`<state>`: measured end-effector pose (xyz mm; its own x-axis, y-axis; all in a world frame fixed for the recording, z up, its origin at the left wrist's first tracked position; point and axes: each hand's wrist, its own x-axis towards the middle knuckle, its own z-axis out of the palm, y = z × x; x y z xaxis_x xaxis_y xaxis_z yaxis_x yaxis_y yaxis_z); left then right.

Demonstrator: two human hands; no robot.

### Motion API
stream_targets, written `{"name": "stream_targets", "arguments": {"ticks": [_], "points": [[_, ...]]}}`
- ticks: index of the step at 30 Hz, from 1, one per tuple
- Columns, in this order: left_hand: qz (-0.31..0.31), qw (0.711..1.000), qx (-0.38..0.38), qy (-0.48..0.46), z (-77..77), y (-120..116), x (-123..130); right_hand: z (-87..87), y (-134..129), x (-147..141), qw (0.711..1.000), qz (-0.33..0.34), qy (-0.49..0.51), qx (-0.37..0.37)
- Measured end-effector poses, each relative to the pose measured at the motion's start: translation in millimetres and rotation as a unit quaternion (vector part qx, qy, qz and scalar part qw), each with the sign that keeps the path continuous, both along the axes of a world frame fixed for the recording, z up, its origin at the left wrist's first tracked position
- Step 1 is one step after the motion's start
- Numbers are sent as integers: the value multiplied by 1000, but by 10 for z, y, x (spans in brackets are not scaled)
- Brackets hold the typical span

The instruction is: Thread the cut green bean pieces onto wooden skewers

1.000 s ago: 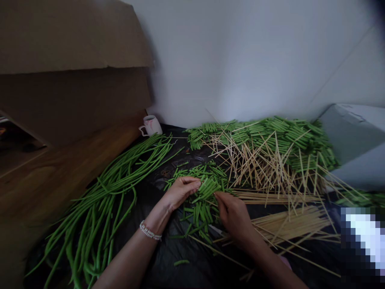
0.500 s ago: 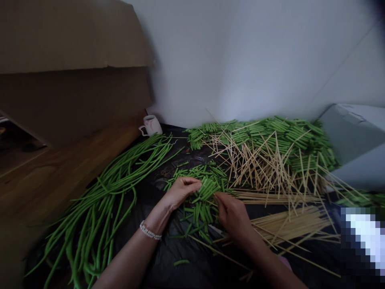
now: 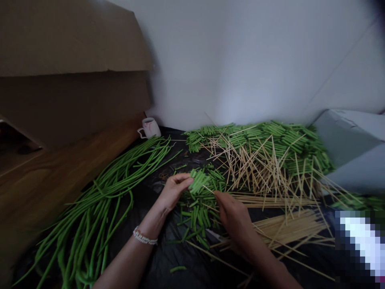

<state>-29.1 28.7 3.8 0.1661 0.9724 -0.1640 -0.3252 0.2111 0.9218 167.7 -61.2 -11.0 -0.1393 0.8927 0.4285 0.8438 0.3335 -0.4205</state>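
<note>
My left hand (image 3: 176,188), with a beaded bracelet at the wrist, is closed in a pinch at the left edge of a row of cut long bean pieces (image 3: 199,181). The pieces lie side by side on a thin bamboo skewer (image 3: 209,190). My right hand (image 3: 233,210) grips that skewer by its right part, so a short bare length shows between fingers and beans. Under both hands, loose cut bean pieces (image 3: 197,216) are scattered on black plastic sheeting (image 3: 156,257). The skewer's far tip is hidden.
Whole long beans (image 3: 99,208) spread out at left. Filled bean skewers (image 3: 279,138) are piled along the wall, their bare sticks pointing towards me. Unused bamboo skewers (image 3: 294,228) lie at right. A mug (image 3: 151,127) stands at the back beside a large cardboard box (image 3: 75,40).
My left hand has moved slightly left and up with the bean row, which now faces me more. More of the bare skewer shows by my right hand. The view has shifted a little.
</note>
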Motion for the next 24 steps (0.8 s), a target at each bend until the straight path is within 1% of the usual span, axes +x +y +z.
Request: {"name": "stream_targets", "arguments": {"ticks": [2,5,8,10,11,13,14,16,18,20,22,24], "points": [[60,995,-27,-79,47,81,-83,61,21,83,999,-6,-48,14],[124,973,-68,-182,116,198,-204,169,55,218,994,-17,-100,42],[147,946,-102,-270,153,263,-268,238,75,313,990,-23,-133,39],[147,933,-107,-312,161,270,-277,247,82,340,993,-17,-118,18],[141,929,-104,-327,162,265,-277,246,85,345,996,-10,-92,15],[114,927,-96,-344,162,244,-272,248,91,346,999,1,-3,39],[95,927,-93,-349,161,231,-270,259,94,348,997,-2,51,58],[59,929,-99,-352,156,208,-268,308,97,364,982,-34,166,81],[32,926,-114,-357,148,192,-267,382,103,405,951,-88,287,72],[16,922,-131,-363,136,183,-260,447,120,476,910,-126,391,54],[9,920,-146,-365,126,179,-247,474,154,565,874,-138,464,40],[6,919,-159,-362,116,177,-233,457,197,652,844,-137,518,18]]}}
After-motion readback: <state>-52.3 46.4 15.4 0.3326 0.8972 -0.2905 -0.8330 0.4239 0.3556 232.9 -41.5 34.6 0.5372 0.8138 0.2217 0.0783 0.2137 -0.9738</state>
